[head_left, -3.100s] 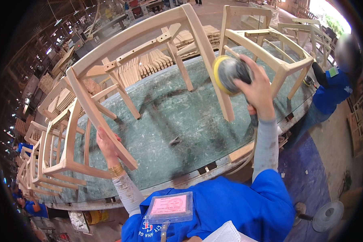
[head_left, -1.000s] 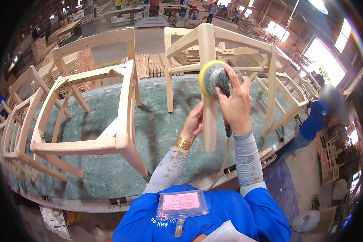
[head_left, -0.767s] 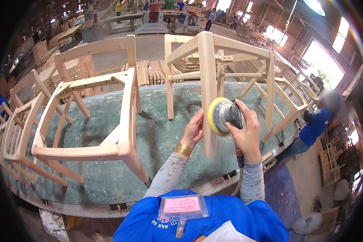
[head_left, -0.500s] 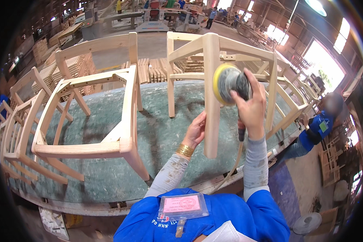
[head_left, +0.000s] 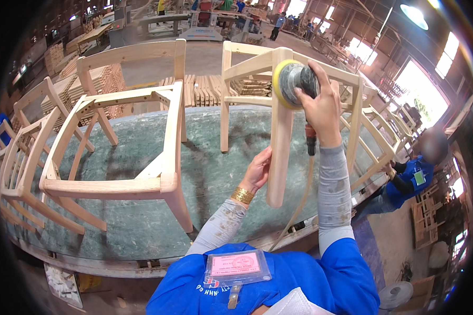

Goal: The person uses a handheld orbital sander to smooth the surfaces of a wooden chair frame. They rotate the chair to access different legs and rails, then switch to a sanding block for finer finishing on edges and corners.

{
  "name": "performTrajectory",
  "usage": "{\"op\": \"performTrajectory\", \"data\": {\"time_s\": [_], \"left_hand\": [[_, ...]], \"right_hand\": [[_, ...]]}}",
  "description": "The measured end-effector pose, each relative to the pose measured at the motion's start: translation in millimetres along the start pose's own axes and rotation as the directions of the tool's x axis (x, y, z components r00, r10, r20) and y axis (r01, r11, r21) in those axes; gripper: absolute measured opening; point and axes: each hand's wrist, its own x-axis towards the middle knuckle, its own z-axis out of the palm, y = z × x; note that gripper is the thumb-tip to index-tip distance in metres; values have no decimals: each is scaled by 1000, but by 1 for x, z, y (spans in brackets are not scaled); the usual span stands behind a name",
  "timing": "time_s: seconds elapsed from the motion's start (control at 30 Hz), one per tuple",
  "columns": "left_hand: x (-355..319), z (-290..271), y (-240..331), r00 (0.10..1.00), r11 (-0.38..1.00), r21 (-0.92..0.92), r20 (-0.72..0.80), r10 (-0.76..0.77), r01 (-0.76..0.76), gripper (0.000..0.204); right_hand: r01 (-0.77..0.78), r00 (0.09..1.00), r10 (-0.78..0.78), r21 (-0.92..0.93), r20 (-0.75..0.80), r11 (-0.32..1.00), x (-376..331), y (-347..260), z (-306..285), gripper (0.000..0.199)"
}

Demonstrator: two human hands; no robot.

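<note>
The right hand (head_left: 320, 102) is wrapped closed around a round orbital sander (head_left: 294, 84), pressing its yellow-rimmed pad against the top of a bare wooden chair leg (head_left: 280, 152). The left hand (head_left: 257, 170) rests on that same leg lower down, fingers curled against its left side. The leg belongs to an unfinished chair frame (head_left: 294, 100) standing on the green worktable (head_left: 142, 220). Left of this frame, another bare chair frame (head_left: 131, 142) stands on the same table. Right of the frame, a person in blue (head_left: 410, 178) crouches beyond the table's edge.

Green workbench (head_left: 142, 220) under wooden chair frames (head_left: 115, 157)
</note>
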Motion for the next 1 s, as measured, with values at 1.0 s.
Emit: {"op": "performTrajectory", "data": {"time_s": [1.0], "left_hand": [[59,4,57,994,995,45,67,-89,86,32]], "right_hand": [[-282,499,137,10,856,959,-373,34,54,66]]}}
